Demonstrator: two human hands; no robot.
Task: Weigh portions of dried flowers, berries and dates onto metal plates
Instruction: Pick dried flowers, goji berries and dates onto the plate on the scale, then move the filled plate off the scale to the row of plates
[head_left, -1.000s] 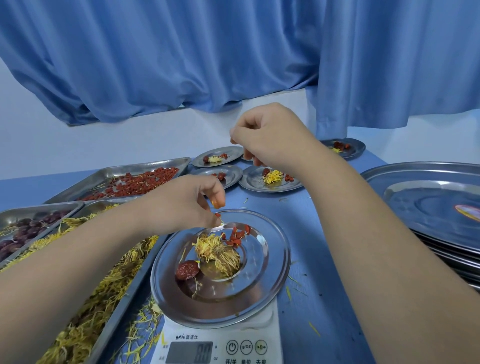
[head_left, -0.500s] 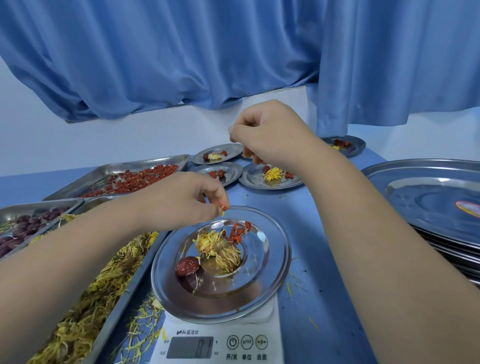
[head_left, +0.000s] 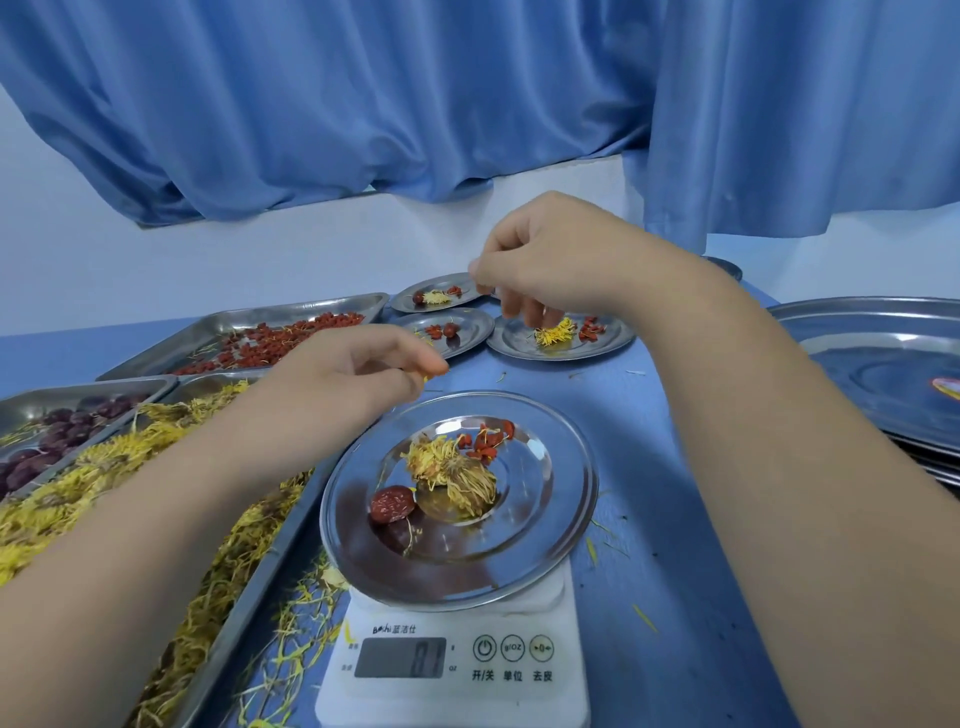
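A metal plate sits on a white kitchen scale at the centre. It holds a dried chrysanthemum, with goji berries at its 1 o'clock and a red date at its 8 o'clock. The scale's face reads "蓝洁仕", with buttons "开/关", "单位" and "去皮"; the display digits are blurred. The left hand hovers at the plate's 11 o'clock, fingers curled and thumb against fingertips; whether it holds anything I cannot tell. The right hand, at 12 o'clock, hangs curled above a filled plate, its grip equally unclear. A chrysanthemum tray, date tray and goji tray lie at 9 to 10 o'clock.
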